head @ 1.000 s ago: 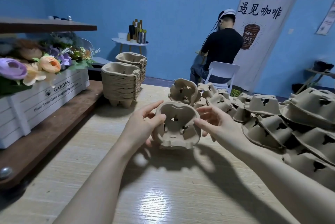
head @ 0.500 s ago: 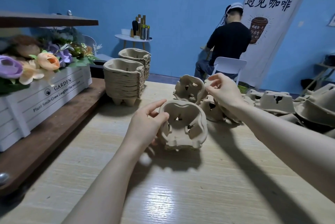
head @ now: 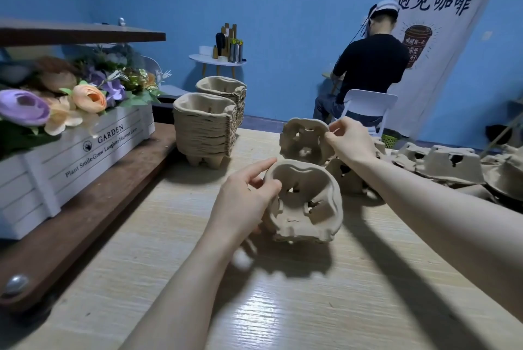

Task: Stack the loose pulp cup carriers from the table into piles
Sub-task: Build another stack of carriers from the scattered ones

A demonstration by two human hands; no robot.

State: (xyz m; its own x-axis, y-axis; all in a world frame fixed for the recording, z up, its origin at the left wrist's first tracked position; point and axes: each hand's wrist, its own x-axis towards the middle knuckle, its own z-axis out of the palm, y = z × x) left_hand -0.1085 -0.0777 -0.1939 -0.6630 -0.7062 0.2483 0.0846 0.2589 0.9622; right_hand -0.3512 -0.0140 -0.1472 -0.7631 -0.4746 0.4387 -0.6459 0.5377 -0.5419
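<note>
Risking a bad nest — held carrier [head: 304,199] at centre frame is sitting tilted, open side toward the camera, so the next carrier [head: 305,141] could be going in rotated or cocked and jamming on the cup pockets instead of seating. Pulp looking soft and thin, so forcing it likely means creasing a wall or tearing a tab. Also risking a snag: next carrier leaning against the loose heap [head: 441,164] running off to the right edge, so lifting it may be dragging neighbours along or tipping one toward the far desk edge.

Left hand [head: 246,202] gripping the held carrier by its left rim — thumb over the top edge, fingers curled round the outside wall, index finger partly extended above the rim. Carrier looking lifted slightly above the desk [head: 283,307], judging by the shadow beneath; contact not certain.

Right hand [head: 351,141] reaching up-frame, pinching the right edge of the next carrier between thumb and fingertips, other fingers loosely curled. That carrier standing nearly on edge, just above and behind the held one, not touching it as far as visible.

Two finished piles [head: 206,129] standing at upper centre-left, well apart from both hands.
</note>
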